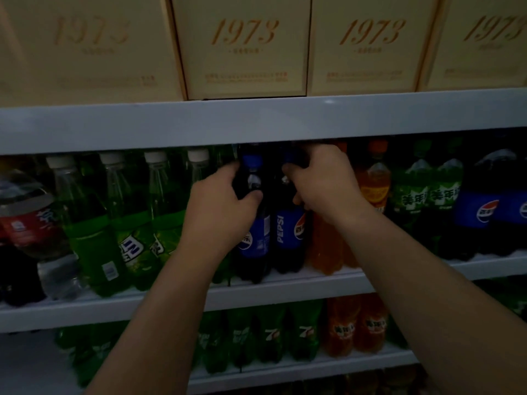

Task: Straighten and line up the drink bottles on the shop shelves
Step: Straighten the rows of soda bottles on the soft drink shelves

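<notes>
Two dark Pepsi bottles with blue labels stand side by side on the middle shelf (285, 289). My left hand (221, 208) is wrapped around the upper part of the left Pepsi bottle (256, 238), whose blue cap shows above my fingers. My right hand (322, 181) grips the neck of the right Pepsi bottle (289, 232); its cap is hidden by my fingers. Both bottles stand about upright, touching each other.
Green bottles with white caps (128, 223) lean to the left of the Pepsi. Orange soda bottles (373, 183), green bottles (419, 195) and large Pepsi bottles (484, 209) stand to the right. Cream boxes marked 1973 (245, 47) fill the top shelf. 7-Up bottles (271, 334) stand below.
</notes>
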Demonstrator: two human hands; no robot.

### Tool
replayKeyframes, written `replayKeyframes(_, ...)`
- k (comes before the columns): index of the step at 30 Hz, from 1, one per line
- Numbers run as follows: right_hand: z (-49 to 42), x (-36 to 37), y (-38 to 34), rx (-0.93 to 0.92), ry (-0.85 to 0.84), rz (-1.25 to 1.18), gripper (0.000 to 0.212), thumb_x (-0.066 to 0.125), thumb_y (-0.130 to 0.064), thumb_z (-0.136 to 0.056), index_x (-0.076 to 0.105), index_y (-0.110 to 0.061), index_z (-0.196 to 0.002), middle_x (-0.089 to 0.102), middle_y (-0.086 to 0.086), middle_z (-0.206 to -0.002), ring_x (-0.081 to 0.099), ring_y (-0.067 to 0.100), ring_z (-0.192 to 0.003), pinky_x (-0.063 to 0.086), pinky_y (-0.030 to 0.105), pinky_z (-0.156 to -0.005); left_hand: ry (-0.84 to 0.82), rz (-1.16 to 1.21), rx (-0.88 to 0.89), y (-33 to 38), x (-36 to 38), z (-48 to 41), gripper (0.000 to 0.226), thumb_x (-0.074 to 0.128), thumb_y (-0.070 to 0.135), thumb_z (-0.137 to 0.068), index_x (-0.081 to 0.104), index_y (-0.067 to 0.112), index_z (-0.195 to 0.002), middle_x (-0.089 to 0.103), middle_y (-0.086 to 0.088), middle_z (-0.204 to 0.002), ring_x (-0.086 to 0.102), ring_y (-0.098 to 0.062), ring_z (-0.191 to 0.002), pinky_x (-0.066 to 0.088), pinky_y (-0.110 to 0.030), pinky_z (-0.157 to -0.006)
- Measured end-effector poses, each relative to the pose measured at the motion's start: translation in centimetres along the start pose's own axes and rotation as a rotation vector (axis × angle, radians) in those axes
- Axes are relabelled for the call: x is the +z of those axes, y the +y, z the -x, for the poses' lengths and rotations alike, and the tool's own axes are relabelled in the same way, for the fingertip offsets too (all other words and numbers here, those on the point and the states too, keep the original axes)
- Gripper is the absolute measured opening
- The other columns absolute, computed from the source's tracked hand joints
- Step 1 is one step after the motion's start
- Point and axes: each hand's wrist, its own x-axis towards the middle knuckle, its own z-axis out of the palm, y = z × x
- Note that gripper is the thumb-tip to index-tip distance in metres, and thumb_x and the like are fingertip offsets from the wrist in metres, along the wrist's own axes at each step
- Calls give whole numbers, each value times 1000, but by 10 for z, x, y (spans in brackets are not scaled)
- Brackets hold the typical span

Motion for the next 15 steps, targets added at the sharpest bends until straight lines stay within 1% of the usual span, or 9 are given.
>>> replayKeyframes(2, 3, 0, -1, -51, 70, 44, 16, 66, -26, -84, 62, -20, -98, 63, -2, -68, 58, 8, -38, 42, 18, -34, 81, -52, 35, 2, 2, 1, 45, 72, 38, -78, 62, 26, -119, 67, 7, -100, 56, -4, -81, 40, -9, -60)
replayKeyframes(4, 6, 1, -1, -106, 128, 130, 23, 69, -33, -81, 63, -22, -100, 66, -4, -76, 60, 8, -49, 50, 22, -46, 147, -127, 44, 4, 6, 4, 53, 73, 48, -75, 61, 22, -119, 69, 0, -103, 61, -12, -86, 49, -22, -70)
replayKeyframes(5, 7, 1, -1, -119, 152, 162, 27, 69, -37, -81, 64, -22, -103, 67, -3, -82, 62, 9, -58, 53, 24, -53, 169, -177, 47, 6, 7, 5, 56, 72, 52, -74, 60, 21, -120, 69, -2, -104, 63, -17, -89, 49, -26, -70)
replayKeyframes(7, 9, 1, -1, -132, 190, 205, 33, 67, -42, -81, 63, -22, -107, 68, -2, -93, 64, 12, -75, 52, 25, -65, 200, -259, 72, 6, 11, 9, 60, 68, 57, -76, 55, 21, -123, 67, -4, -107, 63, -22, -91, 45, -28, -68)
replayKeyframes(9, 9, 0, -1, -142, 196, 235, 33, 62, -43, -84, 63, -22, -109, 69, 0, -96, 64, 16, -85, 51, 27, -71, 175, -281, 97, 2, 14, 18, 67, 62, 60, -79, 47, 23, -133, 63, -3, -118, 61, -21, -98, 46, -29, -70)
replayKeyframes(11, 11, 0, 0, -143, 153, 231, 28, 57, -39, -86, 62, -20, -106, 68, 3, -94, 64, 21, -83, 53, 32, -71, 118, -290, 85, -5, 17, 35, 78, 61, 60, -79, 31, 27, -143, 54, 1, -134, 59, -19, -107, 52, -33, -76)
replayKeyframes(12, 12, 0, 0, -140, 120, 216, 26, 57, -36, -87, 60, -19, -105, 67, 4, -94, 65, 23, -80, 54, 35, -70, 102, -315, 72, -10, 19, 46, 83, 62, 58, -79, 24, 27, -145, 51, 1, -138, 60, -19, -106, 53, -35, -75)
replayKeyframes(13, 13, 0, 0, -131, 91, 195, 24, 57, -34, -87, 59, -19, -105, 67, 5, -94, 66, 24, -75, 56, 38, -69, 90, -342, 58, -15, 21, 58, 85, 65, 54, -79, 21, 27, -146, 54, 0, -136, 63, -19, -100, 55, -34, -71)
replayKeyframes(15, 14, 0, -1, -111, 69, 157, 23, 59, -32, -87, 58, -19, -106, 67, 4, -95, 66, 24, -68, 57, 41, -66, 40, -349, 29, -26, 27, 81, 82, 72, 44, -76, 31, 21, -144, 68, -1, -114, 67, -19, -79, 53, -29, -59)
